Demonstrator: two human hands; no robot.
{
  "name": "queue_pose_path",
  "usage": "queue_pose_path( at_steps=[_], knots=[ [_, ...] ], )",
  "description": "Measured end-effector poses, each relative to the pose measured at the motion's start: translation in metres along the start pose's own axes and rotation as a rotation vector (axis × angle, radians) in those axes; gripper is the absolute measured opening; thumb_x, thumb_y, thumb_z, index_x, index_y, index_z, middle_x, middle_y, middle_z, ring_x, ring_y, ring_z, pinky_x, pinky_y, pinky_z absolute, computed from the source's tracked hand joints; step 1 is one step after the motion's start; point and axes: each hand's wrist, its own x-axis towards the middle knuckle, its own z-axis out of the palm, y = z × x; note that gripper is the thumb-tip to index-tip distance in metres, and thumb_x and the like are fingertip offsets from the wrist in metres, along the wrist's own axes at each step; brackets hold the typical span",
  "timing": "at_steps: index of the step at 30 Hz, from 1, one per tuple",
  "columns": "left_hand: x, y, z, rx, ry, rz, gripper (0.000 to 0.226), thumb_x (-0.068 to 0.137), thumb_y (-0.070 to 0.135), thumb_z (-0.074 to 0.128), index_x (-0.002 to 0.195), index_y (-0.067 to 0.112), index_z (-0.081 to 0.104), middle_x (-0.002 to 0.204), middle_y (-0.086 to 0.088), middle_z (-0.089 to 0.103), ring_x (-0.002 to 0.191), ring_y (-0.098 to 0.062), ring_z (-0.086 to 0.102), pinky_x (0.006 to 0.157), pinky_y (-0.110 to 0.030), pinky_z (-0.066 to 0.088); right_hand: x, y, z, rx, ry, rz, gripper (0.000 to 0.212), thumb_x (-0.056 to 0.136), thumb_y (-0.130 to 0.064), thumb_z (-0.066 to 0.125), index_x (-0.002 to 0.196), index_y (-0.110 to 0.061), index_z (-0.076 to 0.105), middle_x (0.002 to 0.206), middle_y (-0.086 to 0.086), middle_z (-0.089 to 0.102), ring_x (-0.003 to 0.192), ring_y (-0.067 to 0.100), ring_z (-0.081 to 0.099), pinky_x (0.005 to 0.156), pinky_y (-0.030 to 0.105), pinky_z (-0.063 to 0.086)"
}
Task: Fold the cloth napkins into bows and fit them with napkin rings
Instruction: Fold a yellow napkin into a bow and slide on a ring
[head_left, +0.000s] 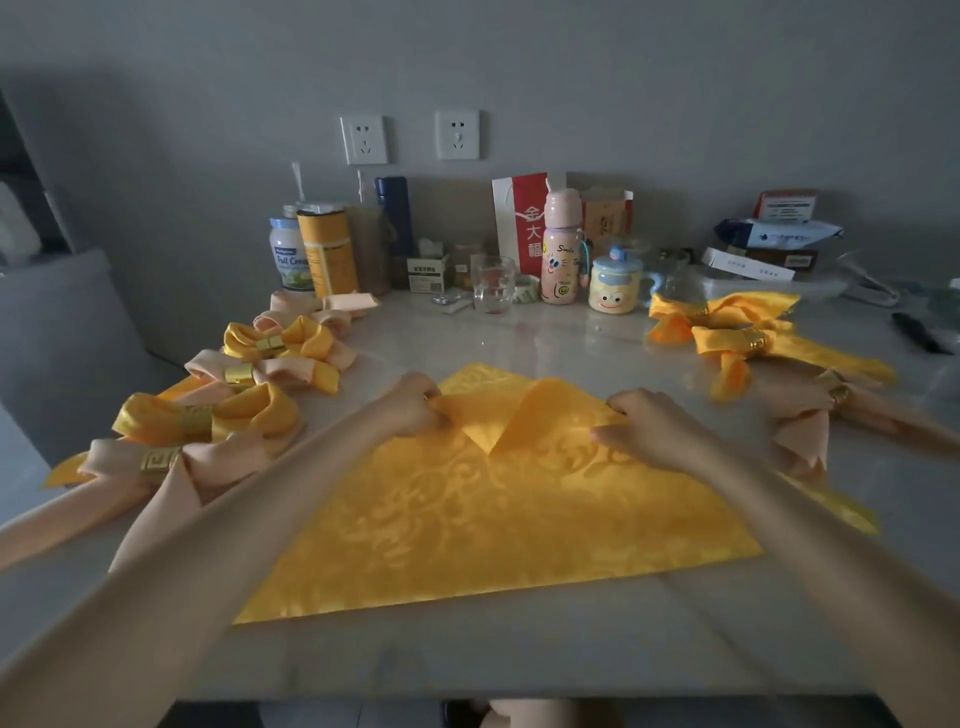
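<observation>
A yellow patterned napkin (493, 525) lies spread flat in the middle of the table. Its far corner is turned over toward me into a raised fold (524, 410). My left hand (413, 402) pinches the left end of that fold. My right hand (647, 423) pinches the right end. On the left lie several finished bows, yellow (208, 413) and peach (208, 462), each bound with a gold napkin ring (158, 460). More yellow bows with rings (727, 332) and a peach one (810, 415) lie at the right.
Along the wall stand jars and bottles (327, 249), a clear glass (492, 285), a pink bottle (560, 247), a cartoon mug (615, 283) and boxes (769, 244). A black object (917, 332) lies at the far right. The table's front edge (467, 696) is near me.
</observation>
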Motion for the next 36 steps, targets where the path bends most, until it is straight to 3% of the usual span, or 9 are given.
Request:
queue_pose_path(
  at_steps=[4, 8, 12, 15, 19, 24, 29, 34, 36],
  knots=[
    [0.030, -0.005, 0.017, -0.059, 0.202, -0.074, 0.006, 0.081, 0.014, 0.060, 0.078, 0.009, 0.061, 0.091, -0.012, 0.062, 0.087, -0.029, 0.060, 0.068, -0.033, 0.047, 0.038, 0.007, 0.019, 0.017, 0.053, 0.032, 0.044, 0.091, -0.028, 0.058, 0.057, -0.012, 0.034, 0.059, 0.005, 0.039, 0.057, 0.022, 0.046, 0.053, 0.032, 0.029],
    [0.049, -0.010, 0.029, 0.086, 0.247, -0.229, 0.040, 0.089, 0.023, 0.056, 0.126, 0.010, 0.048, 0.131, -0.014, 0.045, 0.123, -0.033, 0.042, 0.096, -0.042, 0.039, 0.070, 0.011, 0.030, -0.024, 0.058, 0.079, 0.020, 0.089, -0.033, 0.060, 0.092, -0.014, 0.059, 0.104, 0.009, 0.056, 0.102, 0.029, 0.056, 0.081, 0.036, 0.043],
    [0.066, -0.017, 0.033, 0.199, 0.204, -0.313, 0.049, 0.092, 0.036, 0.051, 0.132, 0.010, 0.041, 0.137, -0.014, 0.038, 0.128, -0.033, 0.034, 0.100, -0.042, 0.034, 0.090, 0.018, 0.033, -0.147, 0.078, 0.238, 0.052, 0.087, -0.046, 0.058, 0.127, -0.016, 0.045, 0.130, 0.007, 0.046, 0.122, 0.028, 0.044, 0.096, 0.039, 0.036],
    [0.084, -0.022, 0.028, 0.095, 0.122, -0.356, 0.044, 0.088, 0.034, 0.055, 0.120, 0.004, 0.050, 0.126, -0.018, 0.051, 0.116, -0.035, 0.050, 0.092, -0.044, 0.044, 0.102, 0.027, 0.028, -0.119, -0.002, 0.274, 0.047, 0.082, -0.055, 0.061, 0.106, -0.017, 0.051, 0.111, 0.005, 0.054, 0.107, 0.024, 0.052, 0.089, 0.038, 0.040],
    [0.100, -0.012, 0.015, -0.026, -0.036, -0.335, 0.036, 0.085, 0.021, 0.064, 0.107, -0.007, 0.061, 0.115, -0.024, 0.061, 0.099, -0.032, 0.062, 0.066, -0.040, 0.047, 0.110, 0.033, 0.017, 0.038, -0.132, 0.219, 0.040, 0.079, -0.043, 0.070, 0.062, -0.019, 0.044, 0.067, -0.004, 0.047, 0.063, 0.010, 0.044, 0.054, 0.024, 0.030],
    [0.119, -0.001, 0.012, -0.327, -0.041, -0.289, 0.049, 0.080, 0.019, 0.073, 0.123, 0.008, 0.053, 0.121, -0.012, 0.053, 0.108, -0.024, 0.053, 0.083, -0.029, 0.043, 0.110, 0.046, 0.014, 0.164, -0.014, 0.157, 0.030, 0.074, -0.028, 0.078, 0.077, -0.018, 0.051, 0.084, -0.005, 0.051, 0.085, 0.015, 0.051, 0.063, 0.024, 0.038],
    [0.136, 0.001, 0.020, -0.510, 0.013, -0.254, 0.066, 0.075, 0.017, 0.078, 0.133, 0.012, 0.047, 0.135, -0.011, 0.048, 0.120, -0.026, 0.049, 0.088, -0.029, 0.040, 0.111, 0.047, 0.009, 0.194, -0.101, 0.239, 0.060, 0.062, -0.026, 0.087, 0.111, -0.014, 0.054, 0.105, -0.001, 0.051, 0.104, 0.020, 0.053, 0.077, 0.029, 0.044],
    [0.143, 0.002, 0.029, -0.496, 0.055, -0.144, 0.038, 0.080, 0.022, 0.074, 0.116, 0.014, 0.061, 0.108, -0.005, 0.055, 0.095, -0.016, 0.051, 0.075, -0.025, 0.040, 0.113, 0.055, 0.007, 0.198, -0.096, 0.131, 0.013, 0.079, -0.026, 0.074, 0.078, -0.018, 0.064, 0.086, -0.001, 0.064, 0.086, 0.019, 0.061, 0.070, 0.030, 0.047],
    [0.147, 0.001, 0.031, -0.445, 0.063, -0.120, 0.017, 0.084, 0.028, 0.069, 0.095, 0.015, 0.064, 0.091, -0.006, 0.053, 0.081, -0.017, 0.049, 0.067, -0.027, 0.037, 0.113, 0.057, 0.007, 0.191, -0.083, 0.100, 0.020, 0.086, -0.025, 0.066, 0.068, -0.020, 0.061, 0.077, -0.002, 0.062, 0.078, 0.018, 0.060, 0.061, 0.028, 0.043]
  ],
)
